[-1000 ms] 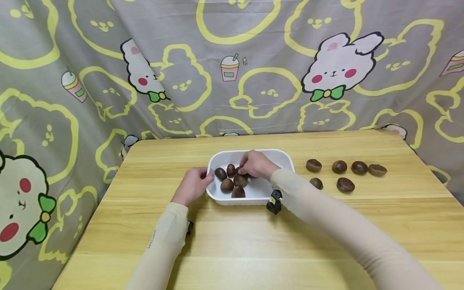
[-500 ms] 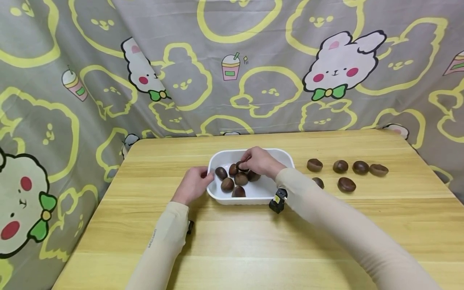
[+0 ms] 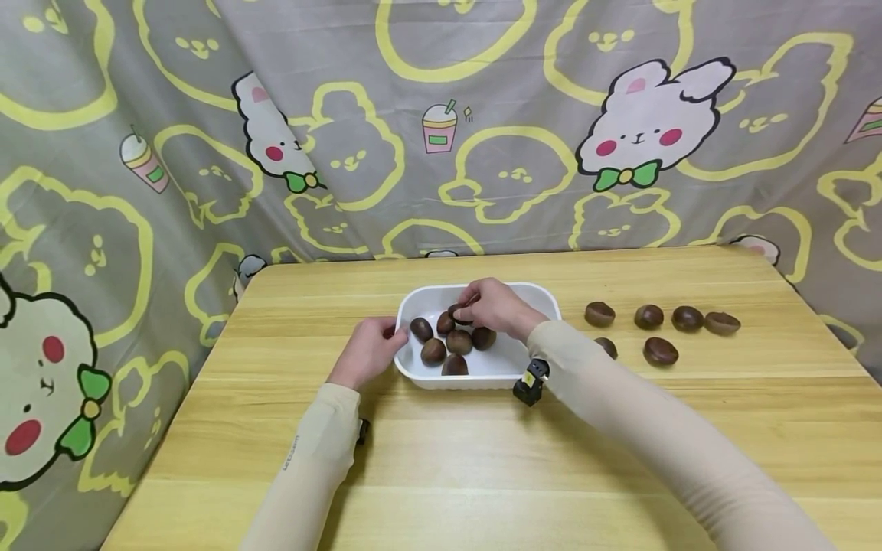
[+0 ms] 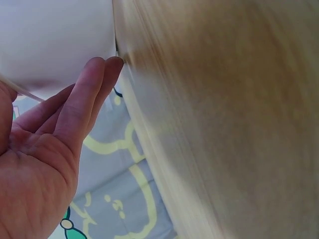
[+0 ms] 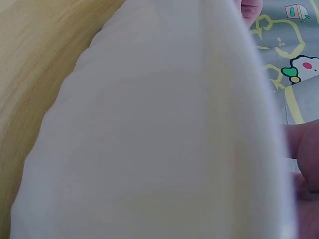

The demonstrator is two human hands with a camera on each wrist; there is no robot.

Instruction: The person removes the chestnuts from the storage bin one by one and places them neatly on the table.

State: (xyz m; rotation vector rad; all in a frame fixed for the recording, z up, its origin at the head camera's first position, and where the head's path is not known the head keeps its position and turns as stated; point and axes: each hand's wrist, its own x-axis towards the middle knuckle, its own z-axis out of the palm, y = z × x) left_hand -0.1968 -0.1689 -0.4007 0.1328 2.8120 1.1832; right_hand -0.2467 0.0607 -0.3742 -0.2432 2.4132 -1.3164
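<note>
In the head view a white oval-cornered tray [image 3: 510, 367] holds several brown chestnuts [image 3: 458, 342] in its left half. My right hand [image 3: 498, 306] reaches over the tray and pinches a dark chestnut [image 3: 457, 312] between thumb and fingers, near the back row. At the tray's left end my left hand [image 3: 367, 352] grips the rim, thumb on top. In the left wrist view the fingers of that hand [image 4: 55, 139] lie against the tray's outer wall [image 4: 55, 40]. The tray's side [image 5: 129, 119] fills most of the right wrist view, hiding the right fingertips.
Several chestnuts [image 3: 660, 351] lie on the wooden table [image 3: 441, 474] to the right of the tray; the right forearm partly covers one [image 3: 606, 347]. A patterned grey curtain [image 3: 386, 176] hangs behind and to the left of the table.
The right hand has shifted slightly right and back, its pinched chestnut coming into clearer view. A chestnut formerly mostly behind that hand shows beneath it. The left hand stays at the rim.
</note>
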